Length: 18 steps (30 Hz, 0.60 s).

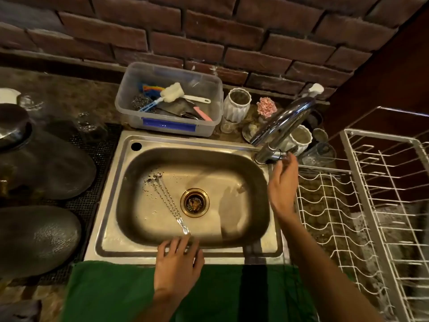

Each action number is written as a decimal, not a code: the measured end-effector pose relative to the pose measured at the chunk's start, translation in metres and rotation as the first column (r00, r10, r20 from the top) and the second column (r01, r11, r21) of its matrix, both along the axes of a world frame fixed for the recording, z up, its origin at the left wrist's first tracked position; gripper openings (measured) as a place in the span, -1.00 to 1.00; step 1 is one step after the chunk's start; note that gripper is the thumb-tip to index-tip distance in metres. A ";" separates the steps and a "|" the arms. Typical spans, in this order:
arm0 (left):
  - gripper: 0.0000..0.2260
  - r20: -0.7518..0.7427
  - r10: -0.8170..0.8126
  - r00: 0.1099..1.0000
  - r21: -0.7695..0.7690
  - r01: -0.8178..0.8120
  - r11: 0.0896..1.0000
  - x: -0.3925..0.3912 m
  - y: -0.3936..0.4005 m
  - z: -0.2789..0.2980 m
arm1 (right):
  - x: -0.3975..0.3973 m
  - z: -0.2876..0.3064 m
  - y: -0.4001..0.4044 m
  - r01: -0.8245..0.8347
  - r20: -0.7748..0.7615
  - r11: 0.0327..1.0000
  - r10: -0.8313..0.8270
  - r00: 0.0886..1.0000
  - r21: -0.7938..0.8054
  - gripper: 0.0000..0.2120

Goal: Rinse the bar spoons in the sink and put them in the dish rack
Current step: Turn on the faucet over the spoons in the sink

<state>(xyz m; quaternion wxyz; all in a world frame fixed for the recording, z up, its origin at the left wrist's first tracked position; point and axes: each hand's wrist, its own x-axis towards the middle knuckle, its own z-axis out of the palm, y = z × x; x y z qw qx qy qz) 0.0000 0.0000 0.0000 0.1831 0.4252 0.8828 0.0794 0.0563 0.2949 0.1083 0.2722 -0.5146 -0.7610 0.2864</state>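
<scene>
Several thin twisted bar spoons point(167, 201) lie together in the steel sink point(111, 182), running diagonally from the back left to the front rim, left of the drain point(195, 202). Dark crumbs sit around their far ends. My left hand point(177, 266) rests on the sink's front rim with fingers spread, its fingertips just short of the spoons' near ends. My right hand point(283, 187) reaches up at the sink's right edge, fingertips at the lever at the base of the chrome faucet point(282, 123). No water is running. The white wire dish rack point(362, 205) stands to the right.
A clear plastic tub point(210, 94) with brushes and scourers stands behind the sink. White ribbed cups point(236, 104) and glasses crowd the faucet. Dark bowls point(44, 168) lie upside down on a mat at the left. A green towel point(111, 291) hangs along the front edge.
</scene>
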 end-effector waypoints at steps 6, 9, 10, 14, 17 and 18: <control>-0.63 -0.040 -0.066 0.997 -0.003 0.066 0.998 0.000 0.001 0.002 | -0.035 0.001 0.052 0.264 0.057 0.958 -0.259 0.964 -0.111 -0.66; -0.64 -0.039 -0.059 0.998 0.012 0.059 0.998 -0.001 0.000 0.001 | -0.042 0.002 0.068 0.355 0.181 0.928 -0.332 0.926 -0.111 -0.66; -0.65 -0.028 -0.050 0.998 0.015 0.051 0.999 -0.001 0.000 0.002 | -0.042 0.003 0.074 0.346 0.245 0.934 -0.315 0.917 -0.091 -0.65; -0.66 -0.001 -0.033 0.999 0.019 0.033 0.999 0.000 0.000 0.001 | -0.039 0.002 0.082 0.198 0.496 0.978 -0.142 0.857 -0.062 -0.56; -0.65 -0.002 -0.030 1.000 0.012 0.031 0.999 -0.001 -0.001 0.001 | -0.038 0.010 0.093 0.116 0.584 0.991 -0.056 0.810 -0.067 -0.67; -0.65 -0.002 -0.032 0.999 0.011 0.032 0.999 -0.001 -0.001 0.002 | -0.038 0.015 0.099 0.066 0.628 0.995 -0.009 0.778 -0.068 -0.71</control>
